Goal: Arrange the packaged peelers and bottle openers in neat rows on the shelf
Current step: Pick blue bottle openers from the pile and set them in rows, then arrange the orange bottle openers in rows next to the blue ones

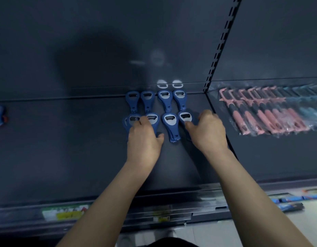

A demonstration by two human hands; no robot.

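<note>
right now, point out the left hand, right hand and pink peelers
left hand (143,139), head view, back of the hand
right hand (208,132), head view, back of the hand
pink peelers (262,117), head view, middle of the bagged row

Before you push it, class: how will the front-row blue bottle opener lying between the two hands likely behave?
The bottle opener lies flat, so it should slide, not roll, on the smooth shelf. Its moulded body looks stiff. Being small, probably light.
</note>
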